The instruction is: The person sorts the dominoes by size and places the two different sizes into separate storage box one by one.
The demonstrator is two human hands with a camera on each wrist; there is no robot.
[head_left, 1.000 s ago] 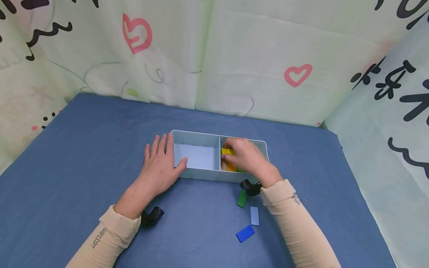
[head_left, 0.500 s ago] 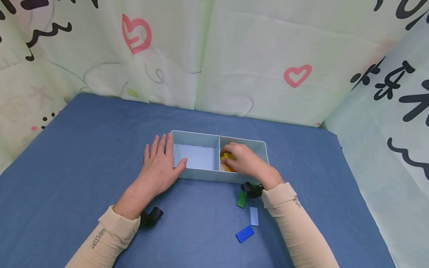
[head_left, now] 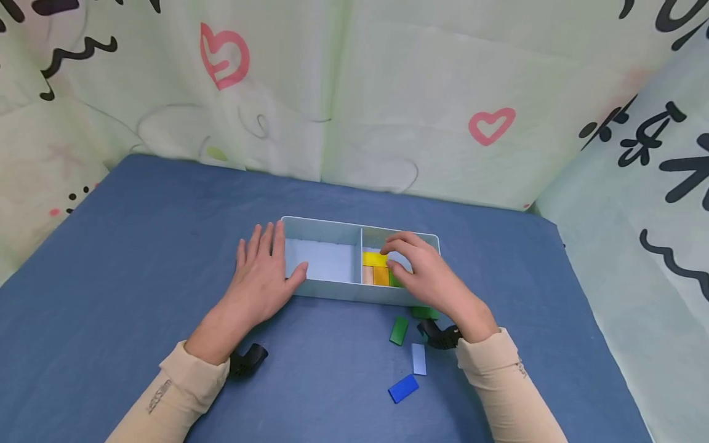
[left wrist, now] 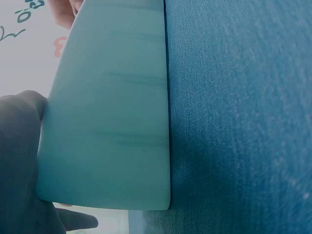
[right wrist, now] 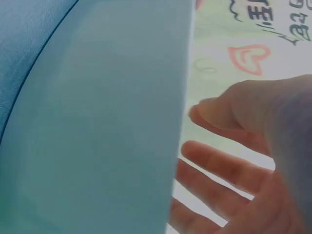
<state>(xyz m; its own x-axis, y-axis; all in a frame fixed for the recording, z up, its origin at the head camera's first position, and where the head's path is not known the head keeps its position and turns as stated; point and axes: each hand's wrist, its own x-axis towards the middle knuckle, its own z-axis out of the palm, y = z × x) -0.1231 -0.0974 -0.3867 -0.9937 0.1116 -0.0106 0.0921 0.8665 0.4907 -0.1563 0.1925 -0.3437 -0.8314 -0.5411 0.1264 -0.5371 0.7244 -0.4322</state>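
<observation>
A pale blue box [head_left: 327,289] with a divider stands on the table. Flat against its left end lies my left hand [head_left: 259,280], fingers straight, thumb over the front rim; the left wrist view shows that hand beside the box wall [left wrist: 107,112]. In the right compartment lie a yellow block [head_left: 374,259], an orange block [head_left: 381,276], a beige block [head_left: 368,275] and a green block [head_left: 394,280], partly hidden. Over this compartment hovers my right hand [head_left: 432,277], holding nothing, thumb and forefinger apart. Its fingers [right wrist: 219,168] are loosely bent in the right wrist view.
In front of the box, a green block [head_left: 399,330], a second green block [head_left: 424,313], a light blue block [head_left: 418,359] and a dark blue block [head_left: 403,389] lie on the blue cloth [head_left: 310,381]. A printed curtain [head_left: 388,92] hangs behind the table.
My right hand has let go of the yellow block, now lying flat in the right compartment, and has drawn back to the right. My left hand has stayed put.
</observation>
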